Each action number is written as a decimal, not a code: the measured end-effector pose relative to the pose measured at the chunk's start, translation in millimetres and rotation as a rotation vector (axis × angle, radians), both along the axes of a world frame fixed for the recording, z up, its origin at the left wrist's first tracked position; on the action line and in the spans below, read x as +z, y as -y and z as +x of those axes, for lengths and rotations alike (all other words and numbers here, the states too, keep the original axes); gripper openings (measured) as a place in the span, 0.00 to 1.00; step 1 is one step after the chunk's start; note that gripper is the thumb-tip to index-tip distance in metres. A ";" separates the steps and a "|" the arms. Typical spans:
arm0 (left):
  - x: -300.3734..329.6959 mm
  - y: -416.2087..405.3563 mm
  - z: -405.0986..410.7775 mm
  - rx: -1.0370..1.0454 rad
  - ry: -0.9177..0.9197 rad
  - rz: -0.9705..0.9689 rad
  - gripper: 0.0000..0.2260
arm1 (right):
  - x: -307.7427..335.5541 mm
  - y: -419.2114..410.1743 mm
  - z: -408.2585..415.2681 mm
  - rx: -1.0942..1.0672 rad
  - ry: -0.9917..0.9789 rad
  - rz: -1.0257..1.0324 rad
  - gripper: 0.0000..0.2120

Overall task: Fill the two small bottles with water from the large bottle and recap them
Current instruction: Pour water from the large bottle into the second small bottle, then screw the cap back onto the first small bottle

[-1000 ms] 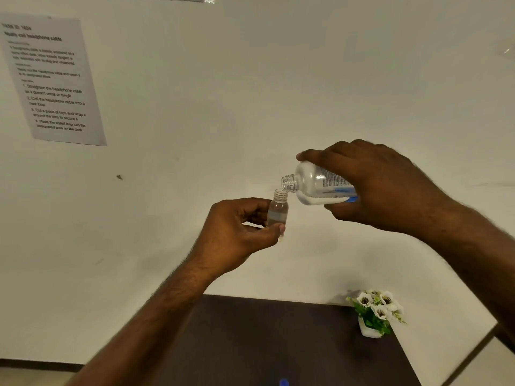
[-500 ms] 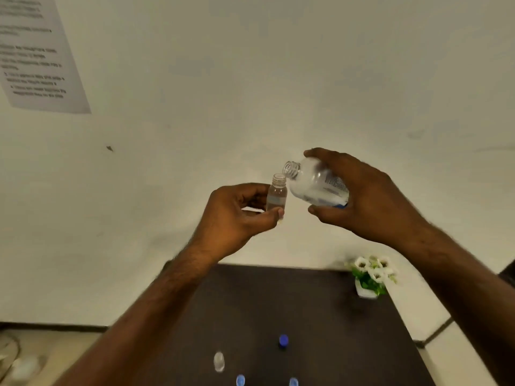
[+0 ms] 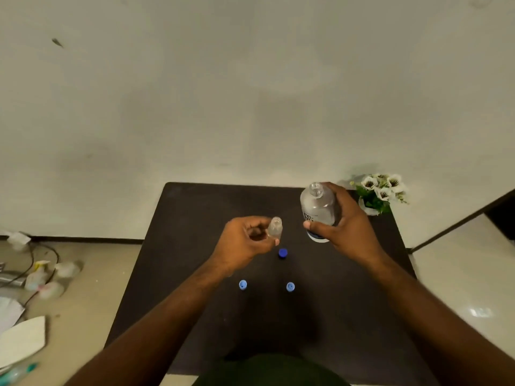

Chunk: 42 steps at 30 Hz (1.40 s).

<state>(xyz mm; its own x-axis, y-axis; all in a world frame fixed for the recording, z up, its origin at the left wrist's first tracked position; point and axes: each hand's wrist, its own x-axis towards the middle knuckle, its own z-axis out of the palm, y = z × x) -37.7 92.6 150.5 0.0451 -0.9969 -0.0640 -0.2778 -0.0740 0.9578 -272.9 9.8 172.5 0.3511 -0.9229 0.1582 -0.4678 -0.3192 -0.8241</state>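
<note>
Here the left hand (image 3: pixel 245 243) pinches an uncapped small bottle (image 3: pixel 275 227); the right hand (image 3: pixel 348 227) grips the large bottle (image 3: pixel 317 210) (upright) above 3 blue caps (image 3: pixel 282 253) on the worktop (image 3: pixel 195 246).

Dim, even indoor light, soft motion blur throughout, wide-angle bending at the edges.

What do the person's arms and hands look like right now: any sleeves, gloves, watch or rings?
Both forearms are bare up to where they leave the frame; no sleeve shows. The left hand and right hand wear no gloves, and no watch, band or ring is visible. A dark green garment shows at the bottom edge.
</note>
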 end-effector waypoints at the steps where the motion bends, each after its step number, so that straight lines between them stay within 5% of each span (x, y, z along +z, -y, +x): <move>1: -14.3 -1.5 -1.7 0.001 0.012 0.032 0.16 | -14.6 1.2 -1.8 -0.020 -0.005 0.032 0.36; 20: -203.9 5.3 -18.3 -0.002 0.242 0.375 0.14 | -165.7 49.6 72.6 0.094 -0.143 0.298 0.36; 37: -222.0 9.8 -16.7 -0.050 0.282 0.392 0.14 | -201.0 52.9 86.4 0.138 -0.209 0.369 0.41; 42: -217.3 9.9 -12.4 -0.115 0.302 0.383 0.23 | -199.9 45.7 83.0 0.082 -0.260 0.425 0.47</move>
